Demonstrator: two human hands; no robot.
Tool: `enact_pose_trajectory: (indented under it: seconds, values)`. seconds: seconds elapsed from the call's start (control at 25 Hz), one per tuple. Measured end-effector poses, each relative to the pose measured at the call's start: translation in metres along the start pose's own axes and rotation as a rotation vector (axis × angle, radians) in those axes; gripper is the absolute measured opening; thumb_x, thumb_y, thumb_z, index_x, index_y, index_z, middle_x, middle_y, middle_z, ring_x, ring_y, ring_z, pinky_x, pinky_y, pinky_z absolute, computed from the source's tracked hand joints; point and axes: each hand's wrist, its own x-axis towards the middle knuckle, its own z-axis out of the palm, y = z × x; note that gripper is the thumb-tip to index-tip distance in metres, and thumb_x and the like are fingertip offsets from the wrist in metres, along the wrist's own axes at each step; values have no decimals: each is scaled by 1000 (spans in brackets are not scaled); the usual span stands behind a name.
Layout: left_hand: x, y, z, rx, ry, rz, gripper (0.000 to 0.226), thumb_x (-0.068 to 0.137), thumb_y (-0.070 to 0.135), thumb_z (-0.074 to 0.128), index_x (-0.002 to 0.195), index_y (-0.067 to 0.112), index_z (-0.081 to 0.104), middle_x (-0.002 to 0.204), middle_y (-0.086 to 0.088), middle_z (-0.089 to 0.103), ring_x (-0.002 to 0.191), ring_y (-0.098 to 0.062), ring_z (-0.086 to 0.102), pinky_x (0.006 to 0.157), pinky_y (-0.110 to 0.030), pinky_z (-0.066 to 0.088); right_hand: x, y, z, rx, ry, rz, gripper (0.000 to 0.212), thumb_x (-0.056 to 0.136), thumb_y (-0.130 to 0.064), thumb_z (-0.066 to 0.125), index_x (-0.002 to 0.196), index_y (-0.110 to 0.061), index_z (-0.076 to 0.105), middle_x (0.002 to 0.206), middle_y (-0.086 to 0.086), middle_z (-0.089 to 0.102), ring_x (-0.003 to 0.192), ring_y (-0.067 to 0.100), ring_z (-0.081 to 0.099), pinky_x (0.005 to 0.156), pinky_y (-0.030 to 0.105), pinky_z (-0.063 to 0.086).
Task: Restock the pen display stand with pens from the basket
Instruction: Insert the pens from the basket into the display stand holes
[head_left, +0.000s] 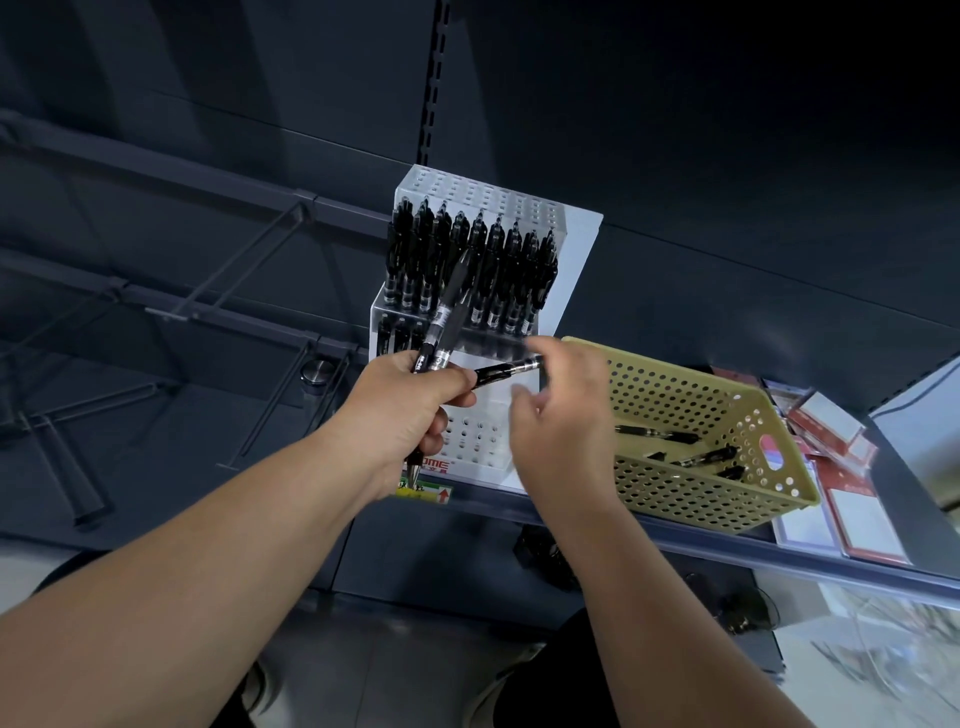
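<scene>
A clear stepped pen display stand (574, 244) stands on the shelf, its upper tier packed with several black pens (488, 260); the lower white tier shows open holes (475, 436). My left hand (410, 410) grips a bunch of black pens (441, 322) upright in front of the stand. One more pen (506, 370) lies crosswise, its left end pinched in my left hand and its right end at the fingertips of my right hand (561, 431), which is blurred. The yellow perforated basket (675, 499) to the right holds a few loose black pens (675, 447).
Red and white packets (852, 499) lie on the shelf right of the basket. Dark metal hooks and rails (208, 312) jut out on the left. The shelf's front edge (727, 540) runs below the stand and basket.
</scene>
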Motion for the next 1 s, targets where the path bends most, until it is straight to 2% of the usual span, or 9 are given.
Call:
enact_pose_trajectory:
  seconds: [0.08, 0.16, 0.24, 0.36, 0.48, 0.6, 0.76, 0.88, 1.0]
  values:
    - [-2, 1, 2, 14, -14, 4, 10, 84, 11, 68, 85, 11, 58, 68, -4, 65, 41, -7, 36, 35, -19, 29, 1, 6, 12, -120, -81, -177, 38, 88, -5, 62, 125, -12, 61, 128, 4, 52, 107, 17, 56, 89, 30, 49]
    - [-5, 2, 1, 44, -29, 17, 11, 85, 15, 68, 86, 13, 58, 69, -4, 63, 43, -8, 36, 37, -19, 30, 7, 6, 19, -140, -77, -232, 29, 88, -4, 60, 116, -8, 66, 118, 8, 61, 105, 24, 58, 87, 38, 51]
    - [-5, 4, -2, 55, -31, 29, 20, 85, 29, 69, 87, 13, 57, 70, -4, 59, 43, -8, 36, 37, -19, 31, 12, 5, 21, -146, -100, -253, 24, 92, -7, 56, 113, -9, 67, 109, 6, 65, 99, 23, 60, 84, 37, 51]
    - [1, 8, -10, -9, 3, -4, 35, 89, 47, 59, 84, 12, 57, 62, -1, 52, 42, -9, 36, 37, -20, 30, 18, 0, 19, -70, -169, -89, 22, 100, -20, 47, 116, -14, 61, 100, 0, 65, 86, 17, 58, 73, 32, 47]
    - [5, 9, -18, -78, 15, -35, 25, 96, 34, 51, 81, 14, 53, 59, 1, 50, 43, -11, 38, 38, -21, 31, 26, -9, 21, 233, -282, 224, 26, 104, -23, 36, 124, -13, 50, 103, -4, 65, 84, 10, 61, 64, 26, 50]
    - [9, 3, -25, -23, 9, 7, 18, 97, 24, 52, 80, 16, 51, 66, 0, 50, 50, -11, 42, 41, -22, 36, 32, -12, 26, 265, -258, 216, 23, 105, -23, 35, 125, -15, 42, 102, -11, 66, 85, 6, 62, 63, 21, 51]
    - [14, -2, -34, 11, 4, 21, 17, 97, 24, 53, 81, 17, 50, 67, 2, 52, 53, -10, 45, 44, -21, 38, 42, -10, 40, 319, -191, 232, 14, 103, -23, 43, 105, -13, 52, 95, 0, 63, 88, 22, 65, 78, 44, 56]
    - [18, -2, -39, 8, 2, 15, 17, 96, 24, 54, 81, 17, 50, 68, 2, 52, 51, -9, 45, 43, -20, 38, 46, -4, 51, 261, -178, 191, 20, 102, -23, 45, 108, -8, 56, 105, 11, 62, 91, 13, 62, 82, 36, 53]
    - [23, -2, -42, 17, 9, 8, 17, 96, 25, 55, 82, 16, 50, 69, 1, 52, 51, -10, 45, 41, -20, 38, 47, 0, 56, 218, -203, 188, 26, 102, -26, 44, 119, -9, 56, 108, 9, 62, 98, 16, 60, 85, 35, 51]
